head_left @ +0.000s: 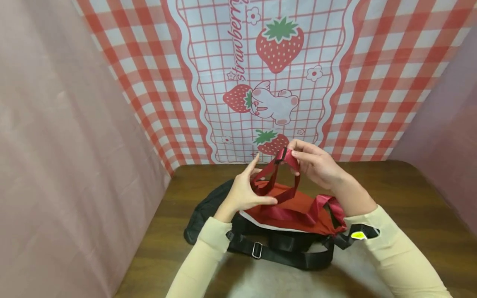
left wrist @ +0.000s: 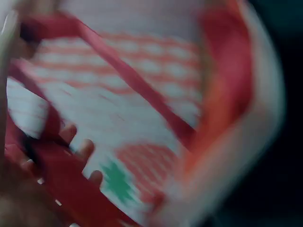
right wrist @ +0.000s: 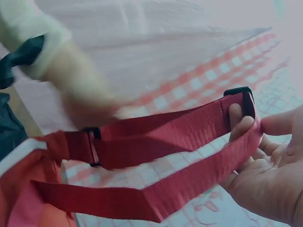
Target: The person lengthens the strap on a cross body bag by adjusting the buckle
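A red bag (head_left: 294, 203) with black sides and white piping lies on the table. Its red webbing strap (right wrist: 184, 132) is pulled up into a loop. My right hand (head_left: 320, 165) pinches the strap near a black slider buckle (right wrist: 238, 91), thumb against fingers. Around the lower part of that loop is my left hand (head_left: 242, 192), its thumb and index finger spread wide apart and straight. Several of its fingertips show past the webbing in the left wrist view, which is blurred. A second slider (right wrist: 93, 146) sits closer to the bag.
Black straps (head_left: 283, 252) with a metal adjuster (head_left: 257, 250) lie on the near side of the bag. Another red strap (head_left: 322, 207) loops up beside the right forearm. A wooden table (head_left: 402, 198) lies beneath, with a strawberry-print cloth (head_left: 279, 45) behind and pink curtains (head_left: 74, 145) at the sides.
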Tool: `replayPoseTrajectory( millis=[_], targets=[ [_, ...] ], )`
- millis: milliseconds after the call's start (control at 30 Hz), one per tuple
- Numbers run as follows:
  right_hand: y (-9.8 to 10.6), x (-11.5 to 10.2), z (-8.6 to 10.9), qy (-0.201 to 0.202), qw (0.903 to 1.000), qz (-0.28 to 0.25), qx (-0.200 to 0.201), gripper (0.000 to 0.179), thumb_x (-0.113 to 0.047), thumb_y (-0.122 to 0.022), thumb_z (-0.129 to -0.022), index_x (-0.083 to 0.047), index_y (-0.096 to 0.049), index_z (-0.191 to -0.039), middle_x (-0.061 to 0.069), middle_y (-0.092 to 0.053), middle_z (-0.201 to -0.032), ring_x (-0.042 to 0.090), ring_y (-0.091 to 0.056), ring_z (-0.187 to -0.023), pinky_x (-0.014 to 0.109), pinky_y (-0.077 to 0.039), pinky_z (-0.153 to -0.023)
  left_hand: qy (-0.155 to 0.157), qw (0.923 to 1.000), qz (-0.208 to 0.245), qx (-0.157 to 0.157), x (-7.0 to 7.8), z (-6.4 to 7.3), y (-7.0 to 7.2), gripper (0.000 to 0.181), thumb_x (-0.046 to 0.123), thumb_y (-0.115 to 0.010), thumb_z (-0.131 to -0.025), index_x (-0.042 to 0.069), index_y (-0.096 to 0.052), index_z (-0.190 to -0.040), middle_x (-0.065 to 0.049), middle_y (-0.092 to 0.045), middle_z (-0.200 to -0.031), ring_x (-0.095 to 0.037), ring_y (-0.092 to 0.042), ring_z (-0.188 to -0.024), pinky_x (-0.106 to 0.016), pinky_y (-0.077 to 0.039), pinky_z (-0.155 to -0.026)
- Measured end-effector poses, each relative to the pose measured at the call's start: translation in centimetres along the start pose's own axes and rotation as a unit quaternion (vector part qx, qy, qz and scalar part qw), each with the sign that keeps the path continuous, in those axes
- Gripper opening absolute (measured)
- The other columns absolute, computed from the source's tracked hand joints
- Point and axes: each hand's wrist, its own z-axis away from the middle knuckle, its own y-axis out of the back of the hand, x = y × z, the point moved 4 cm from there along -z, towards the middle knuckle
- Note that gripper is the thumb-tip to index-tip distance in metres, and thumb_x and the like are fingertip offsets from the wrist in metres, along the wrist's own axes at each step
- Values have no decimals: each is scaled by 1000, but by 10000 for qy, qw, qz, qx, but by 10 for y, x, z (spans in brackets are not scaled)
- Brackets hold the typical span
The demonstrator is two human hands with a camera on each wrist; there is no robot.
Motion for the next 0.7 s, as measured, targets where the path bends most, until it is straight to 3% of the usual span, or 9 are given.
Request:
replayPoseTrajectory(
  millis=[67, 167, 233, 300, 367, 467, 533, 567, 700],
  targets=[
    [4, -6, 1, 185, 9998, 15, 37, 28, -8, -31, -116, -11, -58, -108, -2, -62, -94, 13, -53, -70, 27, -42, -59, 178, 9980, -526, -292, -20, 7, 0, 109, 53, -93, -80, 18, -37, -167, -7, -74, -136, -20, -72, -119, -38, -61, -103],
    [11, -11, 6, 305, 9994, 85, 111, 32, -5, -27, -115, -9, -57, -106, -1, -57, -87, 21, -43, -66, 38, -29, -58, 273, 9937, -1014, -385, -40, 14, 2, 47, 25, -83, -94, 6, -69, -134, -9, -78, -102, -14, -69, -84, -28, -58, -76],
    [17, -11, 10, 177, 9989, 319, 300, 31, -6, -28, -115, -8, -57, -103, -1, -54, -83, 25, -35, -64, 42, -23, -59, 223, 9930, -1146, -198, -45, 16, 7, 12, 13, -71, -99, 2, -75, -103, -7, -69, -79, -10, -56, -67, -24, -47, -62],
    [23, -10, 16, -90, 9921, 1102, 596, 27, -8, -34, -115, -7, -55, -98, -2, -48, -76, 25, -30, -62, 43, -23, -58, 225, 9913, -1289, 110, -47, 18, 16, 16, 6, -63, -99, 3, -70, -86, -1, -54, -66, -7, -42, -61, -21, -35, -58],
    [32, -11, 27, -506, 9599, 2602, 910, 27, -14, -46, -114, -10, -53, -88, -4, -42, -69, 19, -27, -57, 38, -24, -54, 204, 9895, -1349, 476, -46, 21, 26, 16, 2, -59, -94, 2, -66, -79, 6, -45, -63, -5, -38, -60, -20, -32, -58],
    [45, -11, 43, -1099, 8693, 4706, 1040, 35, -21, -63, -109, -14, -51, -77, -7, -36, -63, 8, -29, -54, 28, -31, -52, 150, 9866, -1345, 915, -44, 25, 41, 14, -2, -55, -85, -1, -60, -73, 8, -39, -61, -6, -36, -61, -21, -28, -58],
    [53, -10, 51, -1368, 8284, 5330, 1042, 40, -26, -68, -106, -17, -51, -72, -7, -37, -62, 4, -31, -53, 25, -32, -52, 65, 9861, -1288, 1052, -42, 24, 47, 13, -4, -52, -83, -2, -60, -73, 7, -40, -61, -7, -37, -61, -22, -28, -58],
    [56, -8, 55, -1511, 8251, 5352, 1000, 41, -27, -69, -106, -16, -51, -71, -7, -36, -61, 4, -31, -54, 25, -32, -51, 37, 9867, -1250, 1035, -41, 22, 48, 14, -4, -51, -84, -2, -60, -74, 6, -41, -62, -8, -38, -61, -22, -29, -58],
    [76, -5, 69, -2336, 8443, 4781, 634, 44, -33, -68, -106, -12, -54, -70, -7, -35, -60, 4, -29, -53, 25, -33, -50, 190, 9886, -950, 1155, -46, 17, 59, 19, -4, -49, -86, -1, -67, -83, 1, -52, -68, -10, -46, -67, -22, -37, -63]
  ],
)
